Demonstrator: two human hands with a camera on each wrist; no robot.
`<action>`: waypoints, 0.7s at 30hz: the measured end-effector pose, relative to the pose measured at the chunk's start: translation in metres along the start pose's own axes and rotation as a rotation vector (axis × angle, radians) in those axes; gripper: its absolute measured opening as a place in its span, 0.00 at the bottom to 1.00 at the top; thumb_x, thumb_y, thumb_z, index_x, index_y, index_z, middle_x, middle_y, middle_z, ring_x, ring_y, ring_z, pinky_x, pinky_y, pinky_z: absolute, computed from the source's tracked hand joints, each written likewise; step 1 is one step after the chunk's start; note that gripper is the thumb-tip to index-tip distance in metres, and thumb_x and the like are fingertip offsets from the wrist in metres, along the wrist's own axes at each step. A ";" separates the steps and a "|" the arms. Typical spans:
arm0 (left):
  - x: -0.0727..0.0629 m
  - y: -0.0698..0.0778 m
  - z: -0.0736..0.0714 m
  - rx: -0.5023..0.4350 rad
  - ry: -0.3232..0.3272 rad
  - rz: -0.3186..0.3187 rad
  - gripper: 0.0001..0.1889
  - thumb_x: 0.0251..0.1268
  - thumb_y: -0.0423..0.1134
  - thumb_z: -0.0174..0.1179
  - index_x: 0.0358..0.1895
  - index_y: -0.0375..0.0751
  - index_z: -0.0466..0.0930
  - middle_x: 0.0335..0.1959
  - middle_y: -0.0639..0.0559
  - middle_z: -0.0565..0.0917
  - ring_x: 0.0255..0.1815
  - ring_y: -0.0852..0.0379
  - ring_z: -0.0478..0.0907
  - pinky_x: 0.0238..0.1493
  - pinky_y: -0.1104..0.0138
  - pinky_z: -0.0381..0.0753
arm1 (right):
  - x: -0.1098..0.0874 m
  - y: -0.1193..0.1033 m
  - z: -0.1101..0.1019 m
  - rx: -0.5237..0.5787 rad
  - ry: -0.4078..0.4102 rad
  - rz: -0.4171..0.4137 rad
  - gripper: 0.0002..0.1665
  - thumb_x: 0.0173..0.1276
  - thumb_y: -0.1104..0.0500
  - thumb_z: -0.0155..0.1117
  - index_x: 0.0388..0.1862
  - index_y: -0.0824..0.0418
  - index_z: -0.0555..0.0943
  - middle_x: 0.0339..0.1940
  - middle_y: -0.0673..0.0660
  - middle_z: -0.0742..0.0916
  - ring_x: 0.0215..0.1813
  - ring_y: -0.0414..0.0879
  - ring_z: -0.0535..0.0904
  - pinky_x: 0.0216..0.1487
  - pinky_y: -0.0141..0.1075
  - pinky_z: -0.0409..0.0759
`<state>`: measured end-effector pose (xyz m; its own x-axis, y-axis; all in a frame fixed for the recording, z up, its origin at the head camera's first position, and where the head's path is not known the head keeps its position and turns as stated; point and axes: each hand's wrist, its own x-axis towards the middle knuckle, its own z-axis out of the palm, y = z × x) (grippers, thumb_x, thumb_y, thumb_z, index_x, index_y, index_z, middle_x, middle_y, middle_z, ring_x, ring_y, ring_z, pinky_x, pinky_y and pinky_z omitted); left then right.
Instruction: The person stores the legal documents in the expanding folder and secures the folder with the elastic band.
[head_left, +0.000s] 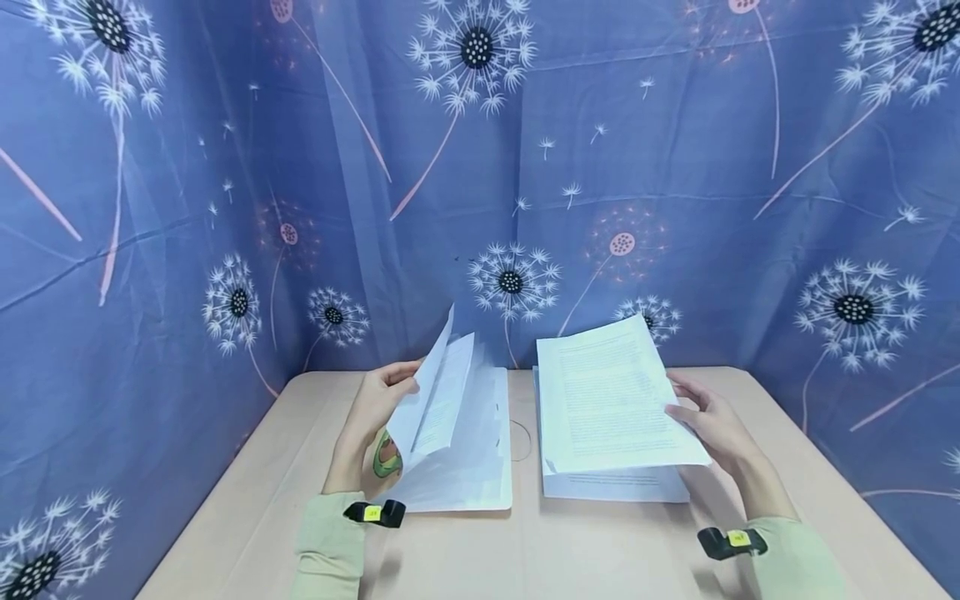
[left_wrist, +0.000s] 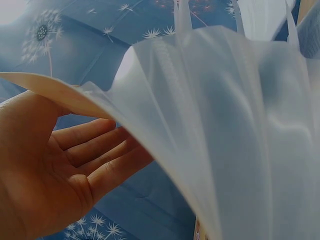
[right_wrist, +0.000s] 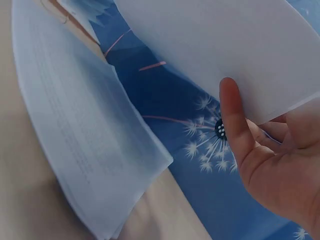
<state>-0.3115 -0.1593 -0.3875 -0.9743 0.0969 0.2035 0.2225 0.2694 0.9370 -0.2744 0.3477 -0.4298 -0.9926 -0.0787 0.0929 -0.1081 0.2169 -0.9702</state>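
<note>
The folder [head_left: 465,490] lies on the left half of the tabletop [head_left: 585,550], its long axis running away from the person. Its raised leaves [head_left: 435,392] fan upward, their free edges pointing up and to the left. At least one raised leaf carries a printed page; a green-and-brown picture [head_left: 386,456] shows at the left side.

On the right half rests a paper stack [head_left: 615,487], long axis also away from the person. Above it, the upper sheet [head_left: 607,400] is tilted, print facing up, its near right corner jutting past the stack.

The left hand [head_left: 372,407] reaches forward, grip clamped on the leaves' left edge. The right hand [head_left: 712,421] angles inward, grip closed on the upper sheet's right edge, thumb on top.
</note>
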 end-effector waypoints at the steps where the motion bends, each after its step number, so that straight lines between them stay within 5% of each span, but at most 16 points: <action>1: 0.000 0.000 0.000 0.001 0.000 -0.002 0.20 0.67 0.35 0.56 0.61 0.44 0.81 0.56 0.45 0.85 0.54 0.51 0.82 0.60 0.55 0.78 | 0.000 -0.002 0.001 -0.001 0.003 0.001 0.43 0.76 0.61 0.56 0.81 0.64 0.48 0.60 0.57 0.73 0.41 0.37 0.85 0.39 0.36 0.86; 8: 0.001 -0.002 0.000 0.006 0.011 -0.009 0.19 0.66 0.35 0.56 0.59 0.44 0.82 0.54 0.45 0.86 0.49 0.54 0.82 0.57 0.57 0.79 | 0.002 -0.013 0.005 -0.012 0.020 0.014 0.44 0.77 0.59 0.55 0.83 0.60 0.44 0.67 0.65 0.67 0.42 0.36 0.84 0.40 0.36 0.86; 21: 0.001 -0.003 0.001 -0.005 0.006 -0.011 0.20 0.68 0.36 0.57 0.62 0.44 0.81 0.57 0.44 0.85 0.53 0.53 0.82 0.58 0.57 0.78 | 0.005 -0.032 0.013 -0.010 0.034 -0.023 0.43 0.76 0.60 0.55 0.82 0.62 0.46 0.61 0.57 0.70 0.41 0.35 0.84 0.40 0.34 0.86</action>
<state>-0.3135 -0.1592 -0.3904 -0.9769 0.0877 0.1947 0.2113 0.2652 0.9408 -0.2754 0.3277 -0.4010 -0.9912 -0.0506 0.1226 -0.1309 0.2251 -0.9655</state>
